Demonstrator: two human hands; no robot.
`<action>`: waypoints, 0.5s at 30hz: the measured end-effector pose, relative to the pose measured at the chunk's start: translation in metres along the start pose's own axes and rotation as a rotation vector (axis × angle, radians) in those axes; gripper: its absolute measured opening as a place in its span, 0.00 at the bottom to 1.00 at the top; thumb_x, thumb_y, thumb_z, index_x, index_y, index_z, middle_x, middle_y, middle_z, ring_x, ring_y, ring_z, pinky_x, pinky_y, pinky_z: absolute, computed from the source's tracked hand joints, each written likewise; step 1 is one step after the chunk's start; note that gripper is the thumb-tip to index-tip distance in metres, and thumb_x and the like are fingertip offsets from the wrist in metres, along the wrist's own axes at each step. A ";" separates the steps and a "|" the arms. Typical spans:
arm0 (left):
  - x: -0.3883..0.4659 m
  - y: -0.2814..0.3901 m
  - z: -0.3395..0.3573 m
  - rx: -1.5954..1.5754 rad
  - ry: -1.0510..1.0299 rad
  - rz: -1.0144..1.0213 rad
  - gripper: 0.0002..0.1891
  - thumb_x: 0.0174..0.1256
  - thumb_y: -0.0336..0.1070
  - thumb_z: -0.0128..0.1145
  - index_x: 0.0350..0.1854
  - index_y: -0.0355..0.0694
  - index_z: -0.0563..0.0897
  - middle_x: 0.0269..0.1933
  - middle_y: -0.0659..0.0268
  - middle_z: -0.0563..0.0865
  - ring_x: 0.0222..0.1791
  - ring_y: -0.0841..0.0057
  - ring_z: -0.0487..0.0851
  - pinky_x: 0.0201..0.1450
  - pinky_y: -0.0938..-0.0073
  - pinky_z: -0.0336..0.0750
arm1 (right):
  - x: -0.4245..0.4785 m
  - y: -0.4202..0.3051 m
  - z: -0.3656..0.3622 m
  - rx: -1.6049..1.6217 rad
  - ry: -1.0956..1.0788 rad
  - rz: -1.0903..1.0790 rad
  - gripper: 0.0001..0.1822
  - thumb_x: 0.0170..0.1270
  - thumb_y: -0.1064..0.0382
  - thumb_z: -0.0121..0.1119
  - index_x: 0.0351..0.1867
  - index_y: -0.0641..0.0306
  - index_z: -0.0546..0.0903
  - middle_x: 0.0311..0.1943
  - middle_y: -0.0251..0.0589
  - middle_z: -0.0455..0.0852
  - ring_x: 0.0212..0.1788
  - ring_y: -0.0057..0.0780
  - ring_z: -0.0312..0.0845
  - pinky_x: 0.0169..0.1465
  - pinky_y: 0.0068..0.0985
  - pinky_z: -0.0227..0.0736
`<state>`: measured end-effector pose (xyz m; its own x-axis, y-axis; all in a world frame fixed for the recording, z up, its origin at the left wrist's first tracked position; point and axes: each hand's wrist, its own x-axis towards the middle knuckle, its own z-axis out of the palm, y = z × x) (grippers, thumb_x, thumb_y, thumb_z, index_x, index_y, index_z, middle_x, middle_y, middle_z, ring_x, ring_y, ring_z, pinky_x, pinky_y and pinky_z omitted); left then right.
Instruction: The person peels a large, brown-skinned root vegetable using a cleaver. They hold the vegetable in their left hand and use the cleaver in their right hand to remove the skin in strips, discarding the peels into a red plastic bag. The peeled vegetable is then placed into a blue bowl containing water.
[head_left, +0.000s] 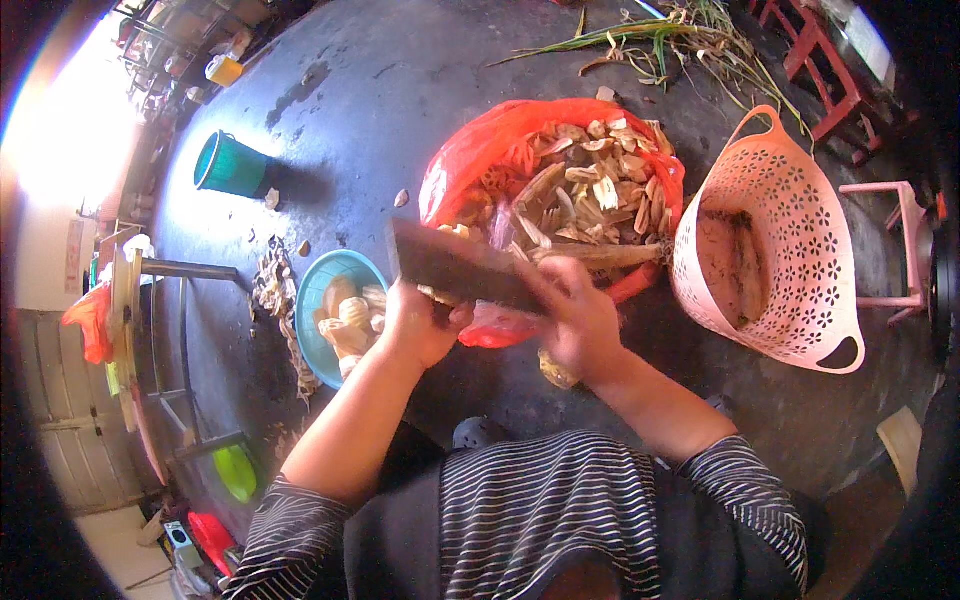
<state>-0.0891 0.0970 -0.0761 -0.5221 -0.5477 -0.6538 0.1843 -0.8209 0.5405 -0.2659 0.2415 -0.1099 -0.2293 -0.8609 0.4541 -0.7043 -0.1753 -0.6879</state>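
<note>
In the middle, my right hand (581, 319) grips the handle end of a broad dark cleaver (465, 266), slightly blurred. Its blade reaches across to my left hand (424, 322), which holds a small pale piece (436, 295) under the blade, mostly hidden by it. Beyond the cleaver lies an open red plastic bag (480, 135) full of dry brownish husks or peelings (592, 187). To the left, a light-blue plastic basin (306, 319) holds several pale peeled pieces (352, 319). A yellowish-brown lump (556, 370) shows just below my right hand.
A pink perforated basket (795, 247) stands at right, near a pink stool (911, 247). Green stalks (660, 34) lie on the floor at the top right. A green bucket (232, 166) is at upper left. Scraps (276, 281) lie beside the basin, near a metal-legged stand (187, 268).
</note>
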 end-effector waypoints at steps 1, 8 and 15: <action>-0.002 -0.016 0.015 -0.092 0.234 0.123 0.22 0.76 0.56 0.46 0.56 0.45 0.78 0.43 0.64 0.84 0.39 0.71 0.84 0.43 0.65 0.83 | -0.001 -0.003 0.002 -0.021 -0.021 -0.067 0.42 0.46 0.70 0.69 0.70 0.52 0.73 0.52 0.40 0.77 0.44 0.41 0.83 0.38 0.34 0.83; 0.005 -0.008 0.013 -0.037 -0.111 -0.027 0.25 0.76 0.59 0.39 0.52 0.43 0.78 0.22 0.62 0.74 0.07 0.80 0.60 0.09 0.81 0.58 | -0.002 0.030 0.019 -0.240 -0.083 0.147 0.32 0.58 0.65 0.62 0.67 0.53 0.73 0.54 0.44 0.77 0.39 0.44 0.85 0.35 0.38 0.82; 0.000 -0.001 0.013 -0.141 -0.165 -0.068 0.22 0.75 0.56 0.44 0.57 0.45 0.78 0.37 0.61 0.82 0.28 0.73 0.79 0.24 0.75 0.73 | -0.002 0.059 0.013 -0.088 0.092 0.307 0.17 0.65 0.65 0.58 0.55 0.56 0.83 0.51 0.48 0.80 0.44 0.50 0.83 0.44 0.39 0.81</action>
<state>-0.0996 0.0997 -0.0693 -0.6640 -0.4662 -0.5847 0.2524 -0.8757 0.4116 -0.2983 0.2270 -0.1592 -0.4966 -0.8199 0.2848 -0.6474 0.1314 -0.7507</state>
